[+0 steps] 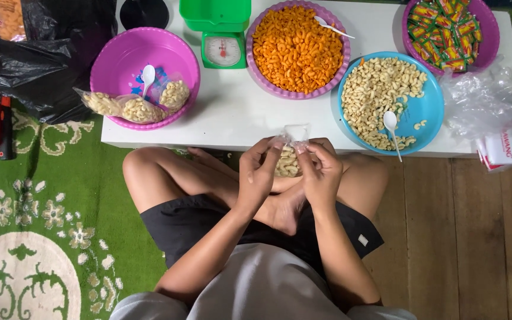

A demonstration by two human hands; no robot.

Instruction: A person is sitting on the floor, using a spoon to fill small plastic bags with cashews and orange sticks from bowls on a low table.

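Evidently a small clear bag of cashews (288, 160) is being closed at its mouth: the bag is pinched between the left hand (260, 172) and the right hand (321, 172), above the lap, just before the white table (232, 118). A firm twist or seal seems called for next.

Both hands pinching small clear bag (288, 155) of cashews, prob. top
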